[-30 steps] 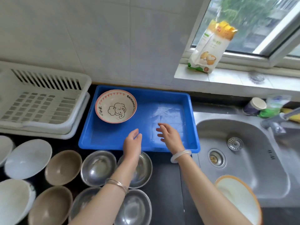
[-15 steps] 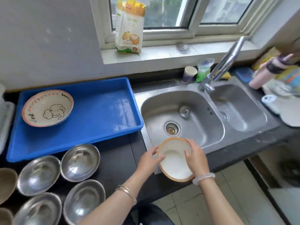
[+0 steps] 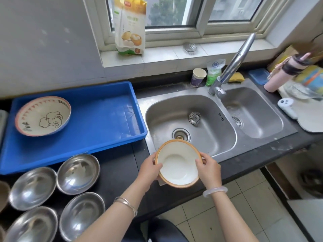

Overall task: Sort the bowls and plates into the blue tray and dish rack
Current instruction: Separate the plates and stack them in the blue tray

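Note:
A white bowl with an orange rim (image 3: 176, 163) is held over the counter's front edge, just in front of the sink. My left hand (image 3: 150, 169) grips its left rim and my right hand (image 3: 208, 169) grips its right rim. The blue tray (image 3: 97, 119) lies on the counter to the left, and an elephant-pattern bowl (image 3: 43, 116) sits in its left end. Several steel bowls (image 3: 78, 173) stand in front of the tray at the lower left. The dish rack is only a sliver at the left edge.
A double steel sink (image 3: 192, 123) with a tall faucet (image 3: 232, 65) lies right of the tray. A paper cup (image 3: 198, 77), a green bag and a sponge sit behind it. A flour bag (image 3: 130, 25) stands on the windowsill. Bottles and a white controller (image 3: 286, 107) crowd the far right.
Both hands left the blue tray, swung right to the sink and took hold of the orange-rimmed bowl. It now sits a little higher and closer to me.

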